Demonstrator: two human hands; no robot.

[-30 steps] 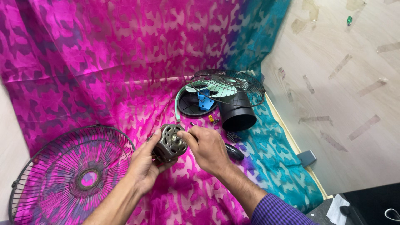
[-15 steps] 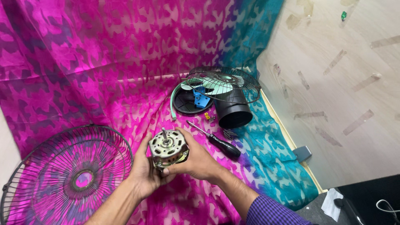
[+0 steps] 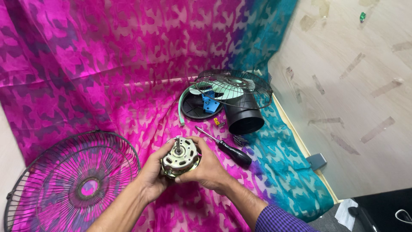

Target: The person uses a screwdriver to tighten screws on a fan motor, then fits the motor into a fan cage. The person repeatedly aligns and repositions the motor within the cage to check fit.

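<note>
I hold a small metal motor [image 3: 180,158] between both hands just above the pink cloth [image 3: 107,86], its shaft pointing up. My left hand [image 3: 153,174] cups its left side and my right hand [image 3: 207,168] wraps its right side, fingers closed on the casing. A wire fan guard [image 3: 73,180] lies to my left. Beyond my right hand lies a black-handled screwdriver [image 3: 227,150], with loose screws [image 3: 240,140] near it. Farther back sit a black cylinder [image 3: 244,116], a second wire guard [image 3: 234,88] and a blue bracket [image 3: 209,103].

A pink and teal patterned cloth [image 3: 107,64] drapes the far wall and the floor; pale wood-look panel [image 3: 352,99] with tape strips stands right.
</note>
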